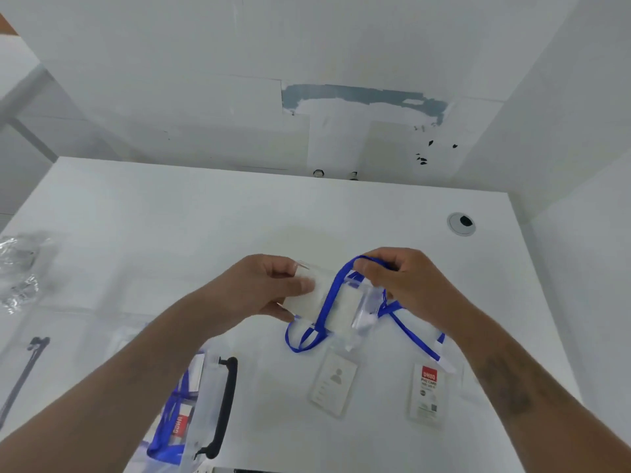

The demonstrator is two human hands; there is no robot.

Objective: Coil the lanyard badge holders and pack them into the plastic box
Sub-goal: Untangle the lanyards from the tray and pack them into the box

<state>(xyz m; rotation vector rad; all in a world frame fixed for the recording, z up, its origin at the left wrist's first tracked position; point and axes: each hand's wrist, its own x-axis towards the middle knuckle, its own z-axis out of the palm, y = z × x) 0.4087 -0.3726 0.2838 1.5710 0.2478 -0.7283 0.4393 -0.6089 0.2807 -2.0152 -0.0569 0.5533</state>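
My left hand (pixel 269 288) grips the left end of a clear badge holder (pixel 338 307) held above the white table. My right hand (pixel 406 281) pinches its blue lanyard (pixel 327 302), which loops over the holder and hangs in a fold below it. Two more badge holders lie flat on the table beneath: one with a grey portrait card (pixel 334 384) and one with a red label (pixel 428 390). The clear plastic box (pixel 205 397) with a black handle (pixel 223 407) stands at the lower left, partly behind my left forearm, with coiled blue lanyards and holders inside.
Crumpled clear plastic wrap (pixel 20 268) lies at the table's left edge. A dark strap (pixel 24 373) lies near the front left. A round cable grommet (pixel 461 223) sits at the far right of the table (pixel 205 216). Walls close in behind and to the right.
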